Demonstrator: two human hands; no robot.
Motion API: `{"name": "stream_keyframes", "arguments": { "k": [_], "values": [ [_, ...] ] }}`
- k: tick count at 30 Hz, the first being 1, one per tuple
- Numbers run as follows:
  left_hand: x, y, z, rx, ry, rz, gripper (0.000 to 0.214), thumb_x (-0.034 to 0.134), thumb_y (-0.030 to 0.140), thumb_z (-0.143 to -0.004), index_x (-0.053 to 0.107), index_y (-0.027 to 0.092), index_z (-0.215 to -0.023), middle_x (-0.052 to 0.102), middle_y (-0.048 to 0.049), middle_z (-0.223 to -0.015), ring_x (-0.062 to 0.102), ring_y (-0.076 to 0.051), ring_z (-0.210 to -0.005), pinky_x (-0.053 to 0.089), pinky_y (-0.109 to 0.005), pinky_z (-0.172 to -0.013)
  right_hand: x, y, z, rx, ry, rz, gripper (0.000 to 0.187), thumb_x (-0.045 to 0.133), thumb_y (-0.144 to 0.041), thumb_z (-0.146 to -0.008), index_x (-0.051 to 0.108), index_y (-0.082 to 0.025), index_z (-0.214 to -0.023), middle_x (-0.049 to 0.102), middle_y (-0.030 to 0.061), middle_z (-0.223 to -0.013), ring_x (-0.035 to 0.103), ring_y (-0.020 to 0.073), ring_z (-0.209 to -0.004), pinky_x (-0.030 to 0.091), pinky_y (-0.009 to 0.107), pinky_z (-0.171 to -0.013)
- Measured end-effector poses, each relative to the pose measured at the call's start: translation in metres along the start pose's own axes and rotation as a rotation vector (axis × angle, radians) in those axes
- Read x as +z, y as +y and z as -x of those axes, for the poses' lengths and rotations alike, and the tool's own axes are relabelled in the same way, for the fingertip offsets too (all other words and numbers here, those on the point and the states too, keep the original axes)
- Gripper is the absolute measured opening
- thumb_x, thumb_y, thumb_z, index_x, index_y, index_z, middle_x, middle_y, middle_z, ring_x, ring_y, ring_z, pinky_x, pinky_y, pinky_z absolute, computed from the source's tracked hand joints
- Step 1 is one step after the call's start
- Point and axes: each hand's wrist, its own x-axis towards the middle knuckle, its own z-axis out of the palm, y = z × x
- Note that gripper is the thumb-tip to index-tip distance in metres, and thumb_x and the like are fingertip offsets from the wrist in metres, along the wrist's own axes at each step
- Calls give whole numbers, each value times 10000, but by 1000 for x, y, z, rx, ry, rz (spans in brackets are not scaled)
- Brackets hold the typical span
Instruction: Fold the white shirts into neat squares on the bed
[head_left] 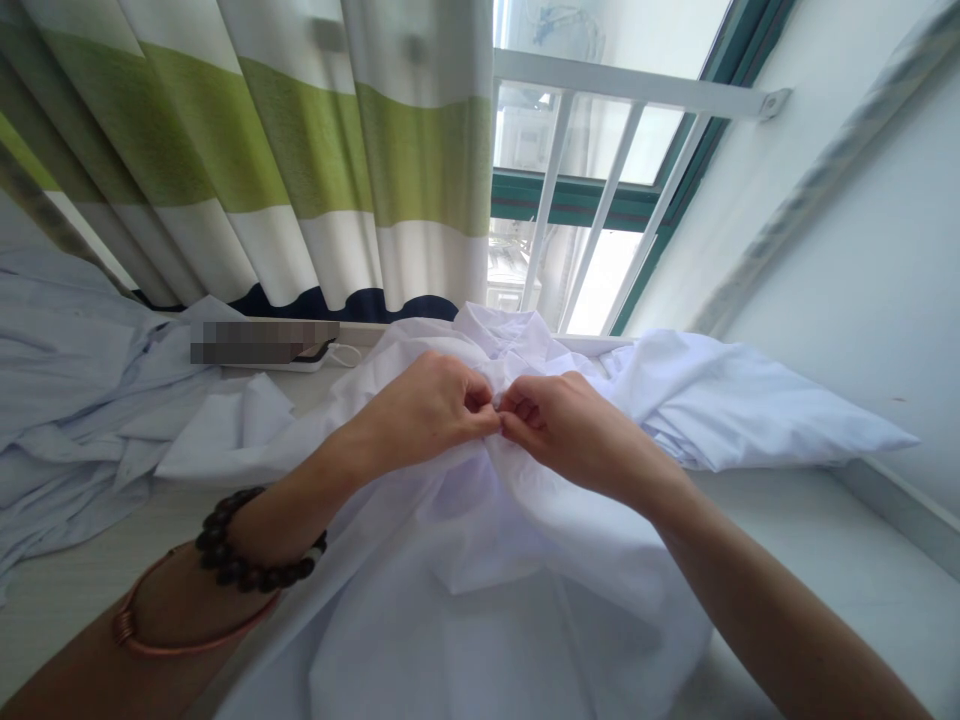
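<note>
A white collared shirt (pixel 480 540) lies spread in front of me, its collar pointing toward the window and one sleeve stretched out to the right. My left hand (pixel 429 408) pinches the front of the shirt just below the collar. Close against it, my right hand (pixel 559 425) pinches the same spot, the fingertips of both hands nearly touching. Whatever small part sits between the fingertips is mostly hidden. Dark beads and a copper-coloured bangle circle my left wrist and forearm.
More white clothing (pixel 67 370) is heaped at the left. A phone-like object (pixel 311 362), partly blurred out, lies beside it on the pale surface. Behind hang green-and-white curtains (pixel 300 150), with a white railing (pixel 637 85) before the window. A white wall (pixel 885 260) bounds the right side.
</note>
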Motion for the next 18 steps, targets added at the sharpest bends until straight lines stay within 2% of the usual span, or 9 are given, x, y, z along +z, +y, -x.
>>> {"name": "stream_keyframes", "arguments": {
  "k": [5, 8, 13, 18],
  "values": [
    [0, -4, -3, -47, -49, 105, 245, 530, 279, -752, 674, 137, -613, 516, 37, -474, 445, -71, -455, 292, -165, -434, -1, 2, -1, -38, -51, 53, 295, 461, -240, -892, 575, -165, -630, 607, 23, -616, 492, 118, -576, 278, 260, -531],
    [-3, -4, -2, -77, -92, 136, 243, 524, 274, -759, 680, 140, -630, 560, 26, -475, 506, -81, -454, 332, -150, -432, -1, 4, -1, -100, -92, 28, 312, 442, -244, -915, 574, -161, -645, 580, 12, -602, 460, 106, -563, 269, 260, -536],
    [-4, -1, -1, -76, -99, 131, 224, 534, 272, -759, 683, 150, -645, 567, 34, -482, 521, -75, -441, 343, -135, -412, -5, 14, -6, -140, -168, -144, 263, 462, -228, -899, 554, -160, -662, 566, -9, -619, 463, 97, -570, 302, 244, -548],
    [-4, -6, -2, -111, -146, 276, 217, 551, 312, -786, 668, 153, -695, 624, 25, -552, 541, -71, -441, 417, -134, -436, -7, 31, -14, -202, -300, -385, 222, 444, -238, -907, 550, -168, -725, 555, -23, -681, 495, 93, -615, 370, 221, -584]
  ]
}}
